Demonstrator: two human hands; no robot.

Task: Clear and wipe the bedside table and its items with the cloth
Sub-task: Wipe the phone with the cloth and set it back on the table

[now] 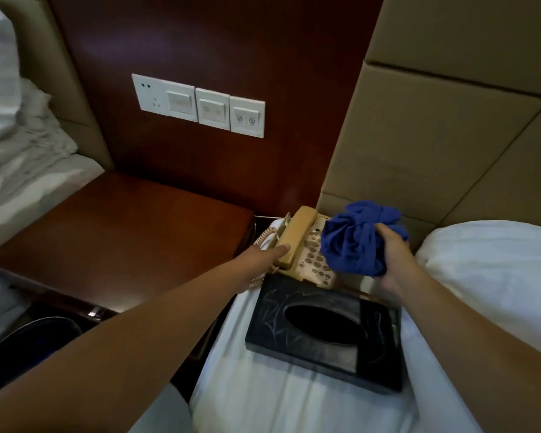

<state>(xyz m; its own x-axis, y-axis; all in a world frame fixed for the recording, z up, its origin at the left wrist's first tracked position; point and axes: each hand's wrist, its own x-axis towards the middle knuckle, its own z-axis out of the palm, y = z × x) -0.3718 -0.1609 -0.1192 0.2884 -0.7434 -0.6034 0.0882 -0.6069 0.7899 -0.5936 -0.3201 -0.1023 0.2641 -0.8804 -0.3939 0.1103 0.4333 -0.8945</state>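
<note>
Here, your right hand [388, 260] gripped the bunched blue cloth [356, 242] and held it against the keypad of the beige telephone [310, 245], which lay on the white bed [294, 401] just beside the desk [122, 232]. Your left hand [269, 254] reached to the near end of the handset [294, 235], fingertips touching it; whether the fingers curled round it could not be told, since the handset and the forearm hid them. The black tissue box [325, 332] sat on the bed immediately in front of the telephone, touching or nearly touching its front edge.

Step in hand, as judged: the desk appeared already cleared, and you were wiping the items, beginning with the telephone. The next move probably called for steadying or lifting the handset so the cloth could pass over the cradle and between the keys, while minding the coiled cord [263, 239] at the telephone's left side.

Surroundings: the desk was dark polished wood, set between two beds against a dark wooden wall panel carrying a row of white switch plates [197, 104]. Padded tan headboard panels [434, 135] stood to the right, rumpled white bedding [19, 135] to the left, and a dark round bin [28, 342] stood low at the left.
</note>
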